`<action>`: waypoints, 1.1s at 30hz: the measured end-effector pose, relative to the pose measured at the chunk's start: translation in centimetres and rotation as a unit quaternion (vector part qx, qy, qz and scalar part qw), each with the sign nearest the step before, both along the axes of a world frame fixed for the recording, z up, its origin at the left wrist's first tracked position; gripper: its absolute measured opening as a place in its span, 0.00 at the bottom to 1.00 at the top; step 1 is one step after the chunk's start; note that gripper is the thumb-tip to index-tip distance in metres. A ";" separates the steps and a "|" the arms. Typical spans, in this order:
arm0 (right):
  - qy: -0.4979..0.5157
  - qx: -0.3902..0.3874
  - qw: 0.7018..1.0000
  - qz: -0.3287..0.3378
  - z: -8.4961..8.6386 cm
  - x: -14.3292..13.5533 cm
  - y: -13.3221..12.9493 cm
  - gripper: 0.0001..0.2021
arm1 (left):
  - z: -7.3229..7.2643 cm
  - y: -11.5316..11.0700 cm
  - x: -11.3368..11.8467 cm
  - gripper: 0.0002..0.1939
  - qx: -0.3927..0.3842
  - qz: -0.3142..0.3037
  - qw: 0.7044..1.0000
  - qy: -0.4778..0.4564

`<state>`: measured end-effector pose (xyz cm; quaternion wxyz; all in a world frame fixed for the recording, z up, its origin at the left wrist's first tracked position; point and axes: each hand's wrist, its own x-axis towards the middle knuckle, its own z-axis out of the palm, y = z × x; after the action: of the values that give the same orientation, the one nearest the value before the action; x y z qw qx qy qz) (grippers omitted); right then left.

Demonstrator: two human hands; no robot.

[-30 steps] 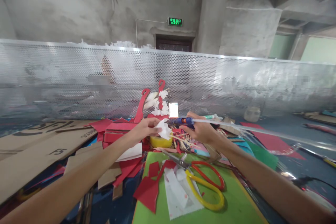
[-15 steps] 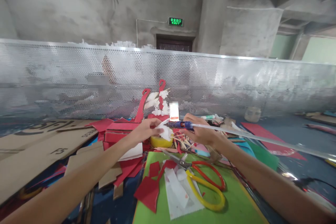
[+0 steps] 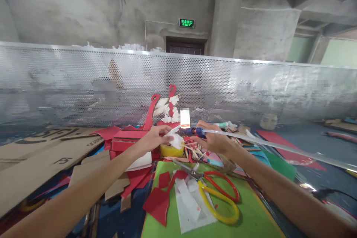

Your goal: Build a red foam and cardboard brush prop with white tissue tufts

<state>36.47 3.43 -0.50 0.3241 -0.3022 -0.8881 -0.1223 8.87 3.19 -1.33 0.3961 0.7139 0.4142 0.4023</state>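
Note:
My left hand (image 3: 158,137) pinches a piece of white paper (image 3: 176,139) above a yellow tape roll (image 3: 170,151). In my right hand (image 3: 211,137) is a blue hot glue gun (image 3: 192,131), its tip pointing left and close to the paper. A long translucent glue stick (image 3: 267,144) runs out of the gun's back to the right. Below both hands, scissors (image 3: 219,202) with one red and one yellow handle lie open. They rest over white paper scraps (image 3: 189,204) and red cut pieces (image 3: 157,202) on a green sheet (image 3: 242,227).
Behind my hands stand a red construction (image 3: 150,113) with white paper tufts and a lit phone (image 3: 185,118). Brown cardboard (image 3: 47,152) covers the left side. A perforated metal screen (image 3: 223,81) closes off the back. A cable (image 3: 337,192) lies at right.
The glue gun and my right hand have shifted very slightly, and the glue stick sits a little higher near the gun. My left hand still pinches the paper.

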 end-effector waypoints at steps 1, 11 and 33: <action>0.014 -0.015 1.000 0.004 0.1 0.1 0.0 0.11 | -0.1 0.1 -0.1 0.19 0.003 -0.002 1.000 0.002; 0.100 -0.208 0.972 0.041 1.0 0.9 0.6 0.19 | 0.0 0.1 -0.3 0.19 0.018 -0.013 1.000 -0.014; 0.121 -0.342 0.930 0.067 0.5 1.2 1.2 0.27 | 0.5 -0.4 0.0 0.21 0.000 0.048 0.998 -0.034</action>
<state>37.67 4.60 0.04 0.3138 -0.3466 -0.8484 0.2482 8.86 2.84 -0.88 0.3903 0.6791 0.4339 0.4453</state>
